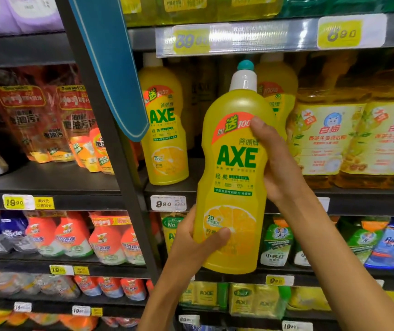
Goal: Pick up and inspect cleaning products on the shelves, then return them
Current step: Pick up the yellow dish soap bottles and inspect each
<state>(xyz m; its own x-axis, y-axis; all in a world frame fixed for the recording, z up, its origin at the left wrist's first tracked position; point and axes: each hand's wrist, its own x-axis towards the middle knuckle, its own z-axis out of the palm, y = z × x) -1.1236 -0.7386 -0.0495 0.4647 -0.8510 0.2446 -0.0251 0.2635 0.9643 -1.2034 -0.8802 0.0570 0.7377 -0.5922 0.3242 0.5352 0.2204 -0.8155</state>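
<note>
Both hands grip one yellow AXE bottle [233,177], held upright and clear of the shelving, label toward the camera. The right hand [279,163] wraps the bottle's right side at mid-height, thumb laid across the red band near the shoulder. The left hand [196,242] clasps the lower left side, thumb pressed over the lemon graphic near the base. The white neck and teal cap [245,65] stand above both hands.

Behind the bottle, the middle shelf [174,187] carries a matching AXE bottle [165,130] near its left end, beside the dark upright post [110,139], and larger yellow detergent jugs [358,137] toward the right. A price tag reading 9.90 [168,203] sits on that shelf's front edge. Red refill pouches [47,120] fill the bay to the left.
</note>
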